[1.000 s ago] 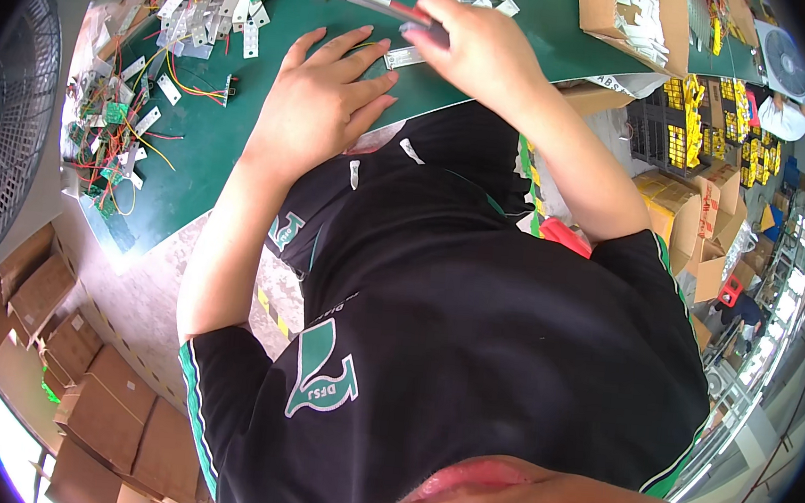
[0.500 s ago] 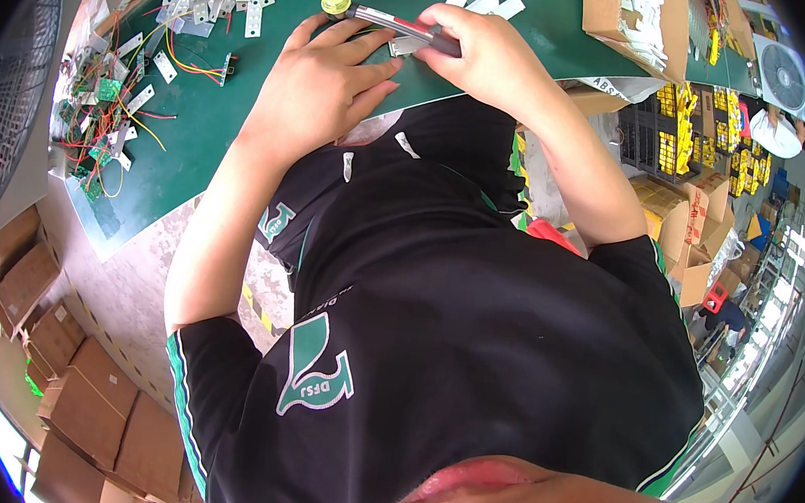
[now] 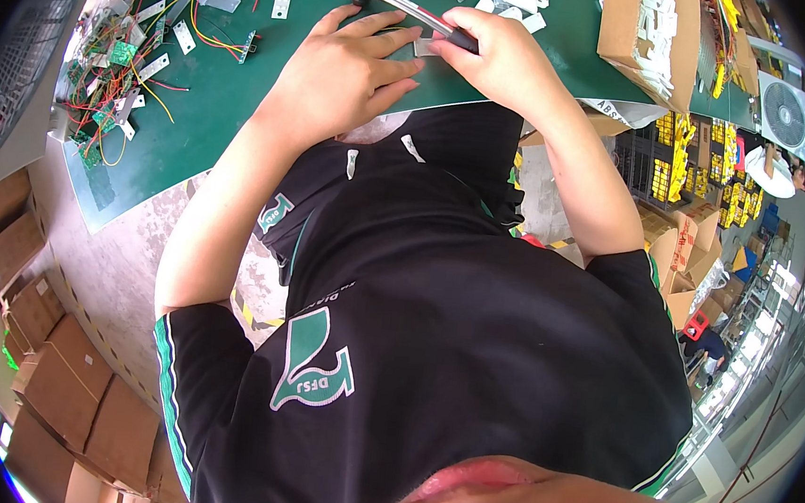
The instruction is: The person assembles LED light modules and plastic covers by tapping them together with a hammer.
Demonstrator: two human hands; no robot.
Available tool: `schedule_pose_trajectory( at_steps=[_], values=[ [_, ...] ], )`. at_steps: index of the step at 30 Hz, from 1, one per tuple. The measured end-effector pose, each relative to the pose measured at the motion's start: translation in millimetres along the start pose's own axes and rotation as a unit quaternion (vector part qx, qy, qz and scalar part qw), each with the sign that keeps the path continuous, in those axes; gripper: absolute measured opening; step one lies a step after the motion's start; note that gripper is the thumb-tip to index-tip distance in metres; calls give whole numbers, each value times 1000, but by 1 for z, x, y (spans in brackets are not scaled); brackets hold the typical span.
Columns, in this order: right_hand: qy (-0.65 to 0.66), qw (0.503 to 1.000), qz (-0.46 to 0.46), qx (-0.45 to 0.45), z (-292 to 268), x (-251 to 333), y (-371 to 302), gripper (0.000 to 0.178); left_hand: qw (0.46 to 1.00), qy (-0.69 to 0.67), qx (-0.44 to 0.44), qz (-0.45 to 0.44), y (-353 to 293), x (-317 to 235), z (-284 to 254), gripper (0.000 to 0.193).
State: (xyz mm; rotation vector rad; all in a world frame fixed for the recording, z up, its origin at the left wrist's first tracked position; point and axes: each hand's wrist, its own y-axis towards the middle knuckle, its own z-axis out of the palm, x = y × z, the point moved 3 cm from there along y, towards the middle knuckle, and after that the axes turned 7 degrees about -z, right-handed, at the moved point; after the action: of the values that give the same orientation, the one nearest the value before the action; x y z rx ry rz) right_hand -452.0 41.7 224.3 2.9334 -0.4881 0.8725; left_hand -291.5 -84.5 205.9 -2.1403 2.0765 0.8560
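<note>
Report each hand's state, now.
Left hand: open, spread over the green table; whether it pins anything cannot be told.
Right hand: closed, holding the yellow-headed hammer.

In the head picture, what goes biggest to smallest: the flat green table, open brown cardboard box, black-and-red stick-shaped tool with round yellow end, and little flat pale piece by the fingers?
1. Table
2. Cardboard box
3. Tool, partly covered by the right hand
4. Pale piece, smallest by what shows; part is hidden

Right hand [image 3: 505, 59] grips tool [image 3: 423, 15] (yellow-ended)
</note>
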Motion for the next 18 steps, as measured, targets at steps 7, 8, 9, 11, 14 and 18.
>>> schedule_pose_trajectory(
  at_steps=[7, 8, 9, 11, 14, 18],
  values=[
    [29, 999, 26, 16, -1, -1, 7, 27, 1000, -6, 0, 2, 1, 0, 0, 21],
    [50, 998, 28, -7, -1, -2, 7, 31, 1000, -8, -4, -2, 1, 1, -1, 22],
    [49, 998, 27, -7, -3, -1, 5, 31, 1000, -9, -8, -6, 0, 1, -1, 22],
    [113, 993, 15, -25, -12, 2, -7, 22, 1000, -9, -5, -6, -1, 0, 0, 22],
    [177, 981, 37, -65, -24, 4, -44, 28, 1000, -3, 2, -7, 0, 1, 1, 22],
    [218, 969, 53, -104, -21, -2, -81, 26, 1000, 0, 10, -6, 0, -1, 1, 23]
  ],
)
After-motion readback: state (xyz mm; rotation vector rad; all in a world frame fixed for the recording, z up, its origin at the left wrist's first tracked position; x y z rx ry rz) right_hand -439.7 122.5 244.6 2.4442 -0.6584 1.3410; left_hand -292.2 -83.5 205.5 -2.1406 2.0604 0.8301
